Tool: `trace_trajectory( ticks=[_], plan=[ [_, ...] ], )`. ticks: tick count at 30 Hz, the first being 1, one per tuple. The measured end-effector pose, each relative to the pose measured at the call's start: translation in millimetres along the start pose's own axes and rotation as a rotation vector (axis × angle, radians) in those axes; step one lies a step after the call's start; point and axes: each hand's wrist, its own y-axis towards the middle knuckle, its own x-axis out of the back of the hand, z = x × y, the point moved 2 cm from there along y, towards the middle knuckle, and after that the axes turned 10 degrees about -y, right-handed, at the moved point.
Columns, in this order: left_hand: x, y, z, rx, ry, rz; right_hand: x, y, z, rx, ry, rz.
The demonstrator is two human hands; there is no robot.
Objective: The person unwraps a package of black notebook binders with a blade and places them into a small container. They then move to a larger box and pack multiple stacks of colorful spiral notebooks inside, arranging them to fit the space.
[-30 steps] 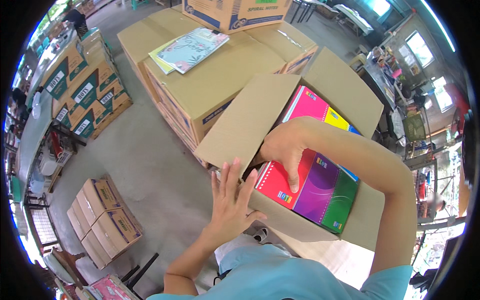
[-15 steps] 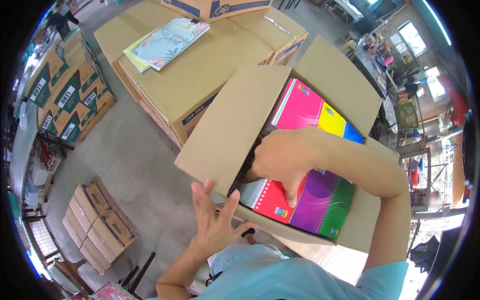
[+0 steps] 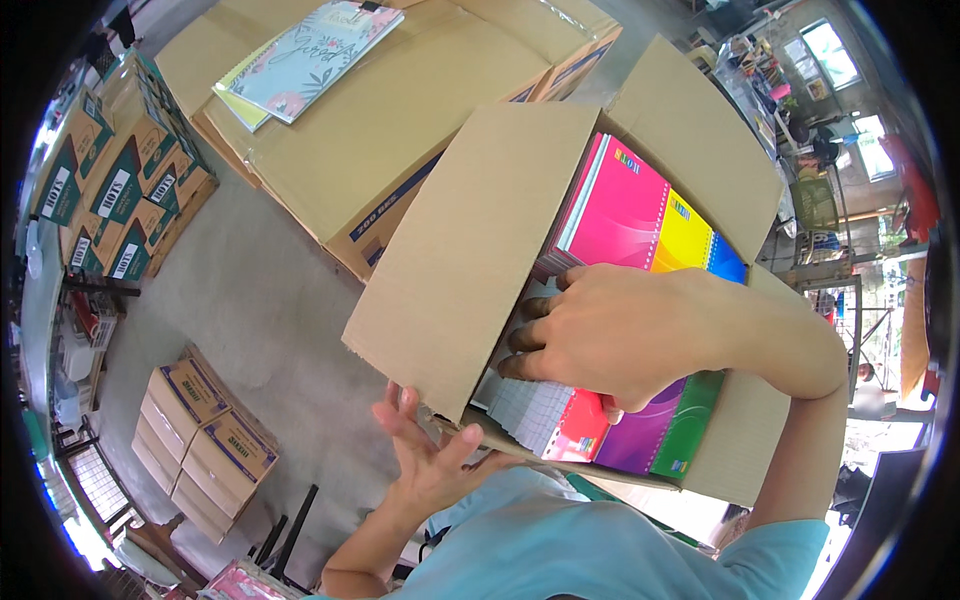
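An open cardboard carton (image 3: 735,440) stands in front of me, packed with spiral notebooks in pink, yellow, blue, purple and green. My right hand (image 3: 625,325) reaches into it from the right. Its fingers curl over the page edges of a red notebook (image 3: 575,425), and the thumb presses on the cover. White ruled pages show fanned and bent below the fingers; how many notebooks the hand grips is hidden. At the carton's near left corner, my left hand (image 3: 435,460) touches the cardboard, fingers spread, beside the folded-out flap (image 3: 470,250).
Beyond the carton stands a larger closed box (image 3: 400,110) carrying a floral notebook (image 3: 320,60) and a yellow one. Stacked green-and-brown boxes (image 3: 120,190) sit on a pallet at left. More cartons (image 3: 205,440) rest on the floor at lower left. A cluttered worktable lies far right.
My right hand has shifted slightly right and drawn up the red notebook's page edges, so the ruled pages now show. My left hand has moved slightly down and right against the carton's corner.
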Motion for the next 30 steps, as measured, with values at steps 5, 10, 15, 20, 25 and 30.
trace_trajectory(
  ticks=[5, 10, 15, 20, 25, 30],
  plan=[
    [-2, -4, 1, 0.03, -0.032, -0.018, 1, 6, -1, 0.044, 0.022, -0.047],
    [2, -2, -2, 0.069, -0.038, -0.018, 10, 18, 2, -0.166, 0.046, 0.227],
    [1, 2, -5, 0.09, -0.094, -0.027, 8, 40, -1, -0.16, 0.046, 0.391],
    [-1, 2, -6, 0.079, -0.094, -0.027, 5, 41, -1, -0.133, 0.024, 0.4],
    [-2, 5, -6, 0.073, -0.115, -0.058, 8, 35, -7, -0.047, 0.139, 0.297],
    [-1, 5, -8, 0.099, -0.093, -0.04, 5, 45, -5, -0.066, 0.081, 0.397]
  ],
)
